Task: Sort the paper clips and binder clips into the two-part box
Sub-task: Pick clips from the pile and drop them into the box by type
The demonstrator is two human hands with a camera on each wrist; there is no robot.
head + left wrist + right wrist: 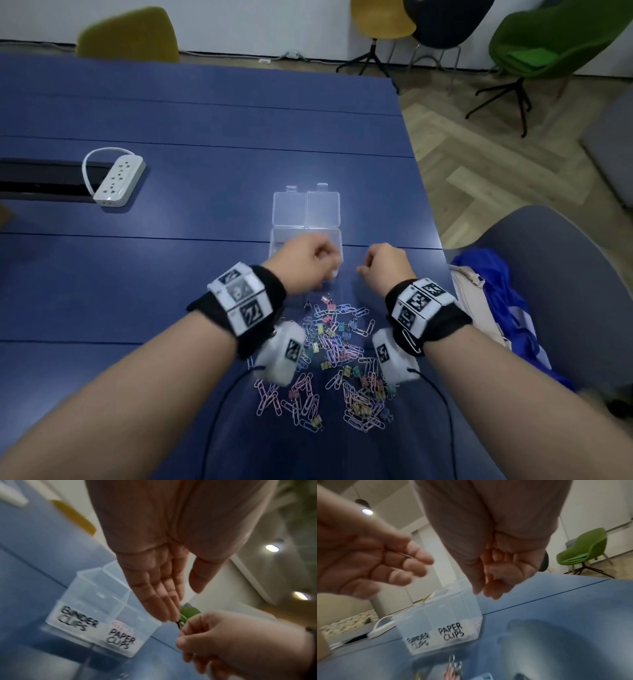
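Beside one two-part box (pixel 306 219), two hands hover: left hand (pixel 301 263), right hand (pixel 385 267).

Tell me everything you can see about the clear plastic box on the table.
The clear plastic box is small, translucent and split into two compartments side by side. Its hinged lid lies open flat behind it, with two clasp tabs at the far edge. Handwritten black labels on the front wall read BINDER CLIPS on the left and PAPER CLIPS on the right. Some pale clips show in the paper clips side. It sits upright on the blue table, beyond the clip pile, partly hidden by the left hand.
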